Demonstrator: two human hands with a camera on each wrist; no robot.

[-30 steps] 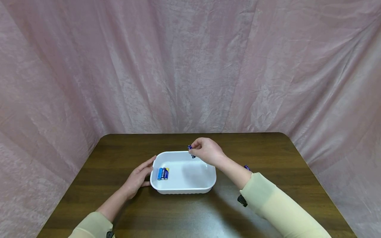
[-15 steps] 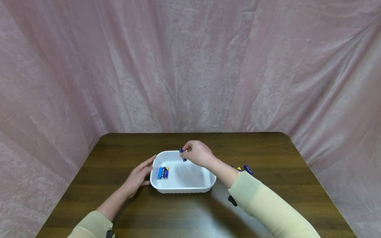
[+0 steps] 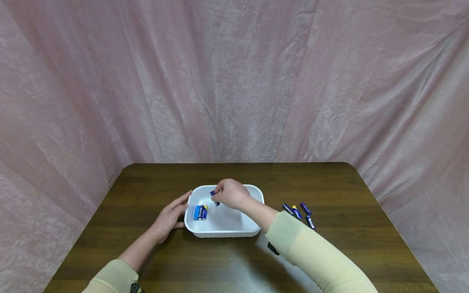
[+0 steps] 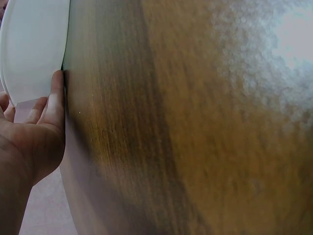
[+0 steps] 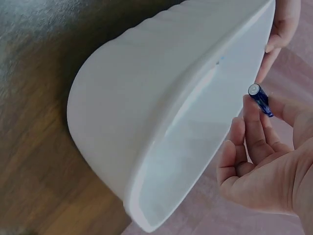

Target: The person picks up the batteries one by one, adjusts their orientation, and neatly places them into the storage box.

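A white plastic basin stands on the table. My left hand rests against the outside of its left wall, fingers mostly straight; in the left wrist view that hand touches the basin's side near the table. My right hand is above the basin, pinching a dark blue battery between thumb and fingers. In the right wrist view the battery shows its silvery end. Inside the basin at left, several batteries lie side by side, light blue, dark blue and yellow-tipped.
Several more batteries lie loose on the brown wooden table, to the right of the basin and beside the right sleeve. A pink velvet curtain hangs behind the table's far edge.
My right hand has moved left and slightly nearer with the battery, farther over the basin. More loose batteries at right have come into sight from behind the forearm. The left hand stays put.
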